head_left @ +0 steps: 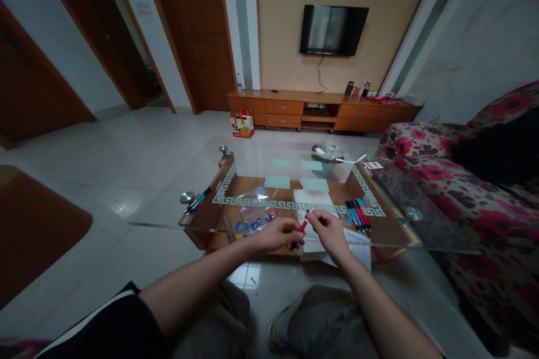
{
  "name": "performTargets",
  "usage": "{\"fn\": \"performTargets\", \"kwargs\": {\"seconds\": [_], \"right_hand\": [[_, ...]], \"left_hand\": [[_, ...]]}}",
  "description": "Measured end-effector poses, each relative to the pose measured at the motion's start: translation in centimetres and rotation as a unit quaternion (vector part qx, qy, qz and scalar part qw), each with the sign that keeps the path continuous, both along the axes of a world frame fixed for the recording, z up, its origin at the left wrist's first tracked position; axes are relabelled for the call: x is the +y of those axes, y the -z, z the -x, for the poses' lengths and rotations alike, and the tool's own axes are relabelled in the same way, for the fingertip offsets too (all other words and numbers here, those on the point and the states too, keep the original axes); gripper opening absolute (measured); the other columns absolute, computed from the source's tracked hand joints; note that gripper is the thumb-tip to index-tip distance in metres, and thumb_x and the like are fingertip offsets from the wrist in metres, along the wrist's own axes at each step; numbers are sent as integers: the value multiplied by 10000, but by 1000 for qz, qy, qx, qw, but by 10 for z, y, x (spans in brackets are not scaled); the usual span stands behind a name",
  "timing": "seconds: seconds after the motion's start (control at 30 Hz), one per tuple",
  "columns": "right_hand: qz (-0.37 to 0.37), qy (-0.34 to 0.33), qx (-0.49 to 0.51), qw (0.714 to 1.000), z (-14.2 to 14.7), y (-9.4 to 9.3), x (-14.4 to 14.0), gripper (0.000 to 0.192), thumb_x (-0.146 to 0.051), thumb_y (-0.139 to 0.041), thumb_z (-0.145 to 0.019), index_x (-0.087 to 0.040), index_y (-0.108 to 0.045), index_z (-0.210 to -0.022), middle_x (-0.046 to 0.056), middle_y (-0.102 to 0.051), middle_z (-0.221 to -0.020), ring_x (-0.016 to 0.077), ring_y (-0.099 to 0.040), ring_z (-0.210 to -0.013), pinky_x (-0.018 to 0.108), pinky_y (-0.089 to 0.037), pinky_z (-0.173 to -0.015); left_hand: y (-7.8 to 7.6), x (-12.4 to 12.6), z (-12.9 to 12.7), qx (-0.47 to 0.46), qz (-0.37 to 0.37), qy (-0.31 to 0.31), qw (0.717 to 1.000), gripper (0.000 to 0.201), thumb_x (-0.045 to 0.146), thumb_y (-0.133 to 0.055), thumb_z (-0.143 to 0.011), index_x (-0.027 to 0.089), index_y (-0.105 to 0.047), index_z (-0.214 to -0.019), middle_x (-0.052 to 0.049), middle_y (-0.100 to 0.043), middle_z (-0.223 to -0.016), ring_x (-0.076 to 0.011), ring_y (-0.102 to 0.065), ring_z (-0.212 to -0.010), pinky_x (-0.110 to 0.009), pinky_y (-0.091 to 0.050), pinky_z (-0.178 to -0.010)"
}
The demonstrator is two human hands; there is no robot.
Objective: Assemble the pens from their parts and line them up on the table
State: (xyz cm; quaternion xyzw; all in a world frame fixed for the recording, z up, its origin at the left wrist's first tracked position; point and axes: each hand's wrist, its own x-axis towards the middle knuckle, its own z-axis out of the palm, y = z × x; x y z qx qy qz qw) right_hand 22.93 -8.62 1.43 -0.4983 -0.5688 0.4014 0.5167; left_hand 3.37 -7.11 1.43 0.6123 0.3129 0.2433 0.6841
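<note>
Both hands meet over the near edge of a glass coffee table. My left hand grips the lower part of a red pen. My right hand pinches the pen's upper, dark end between thumb and fingers. White paper sheets lie on the glass just beyond and under the hands. A row of several red, blue and black pens rests to the right of my right hand. A clear plastic bag with small blue and red items lies to the left.
Two pens sit near the table's left edge. A bowl holding wrapped items stands at the far side. A floral sofa borders the table on the right. A TV cabinet and a red gift bag stand beyond.
</note>
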Motion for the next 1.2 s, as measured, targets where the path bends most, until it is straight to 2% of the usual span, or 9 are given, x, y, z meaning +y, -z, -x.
{"fn": "performTargets", "kwargs": {"seconds": [0.13, 0.3, 0.53, 0.7, 0.83, 0.97, 1.07, 1.2], "right_hand": [[18, -28, -11, 999, 3, 4, 0, 348, -505, -667, -814, -169, -660, -723, 20, -645, -719, 151, -560, -682, 262, -440, -666], [54, -99, -13, 994, 6, 12, 0, 331, -492, -685, -794, -161, -700, -785, 42, -689, -744, 170, -605, -697, 278, -462, -673], [62, -120, -55, 989, 5, 18, 1, 323, -469, -666, -809, -156, -720, -746, 32, -694, -721, 154, -595, -671, 254, -427, -639], [65, -117, -60, 989, 5, 22, 3, 349, -492, -669, -793, -159, -737, -714, 22, -692, -690, 146, -577, -641, 251, -418, -634], [71, -109, -64, 989, 7, 24, 4, 378, -516, -656, -796, -162, -738, -690, 5, -668, -637, 136, -549, -602, 248, -408, -613], [67, -111, -63, 989, 7, 21, 4, 385, -529, -644, -801, -164, -746, -727, 15, -684, -675, 150, -566, -629, 257, -427, -631], [41, -53, -86, 994, -3, 13, 7, 424, -550, -588, -839, -162, -750, -788, 30, -676, -688, 174, -581, -668, 267, -430, -631], [-46, 120, -135, 982, -31, 7, 16, 428, -500, -475, -915, -151, -718, -872, 81, -691, -828, 218, -605, -807, 318, -452, -755]], "left_hand": [[6, 1, -1, -20, 4, 8, 1000, 351, 387, -782, -723, 130, -622, -902, -40, -683, -767, -150, -656, -700, -288, -517, -682], [10, 0, 0, -12, 2, 15, 1000, 463, 260, -837, -646, 136, -585, -1015, -47, -680, -822, -170, -676, -730, -305, -537, -692], [15, 1, 0, -50, 36, 4, 998, 605, 289, -814, -705, 178, -458, -1181, -7, -671, -760, -180, -694, -727, -308, -545, -688], [9, 1, 2, -45, 25, 20, 998, 583, 304, -800, -727, 169, -498, -1208, -40, -685, -818, -187, -696, -769, -305, -540, -700], [6, 3, 3, -53, 17, 11, 998, 565, 332, -799, -727, 174, -514, -1187, -42, -685, -819, -187, -692, -757, -297, -533, -683], [3, 5, 2, -58, 26, -12, 998, 557, 351, -822, -695, 181, -519, -1131, -18, -667, -772, -187, -689, -734, -302, -532, -682], [0, 5, 2, -61, 33, -42, 997, 565, 363, -829, -685, 188, -516, -1122, -3, -655, -745, -183, -688, -719, -299, -531, -677], [-2, 4, 1, -69, 47, -64, 994, 553, 367, -833, -679, 185, -517, -1095, 9, -643, -726, -179, -688, -716, -316, -540, -697]]}}
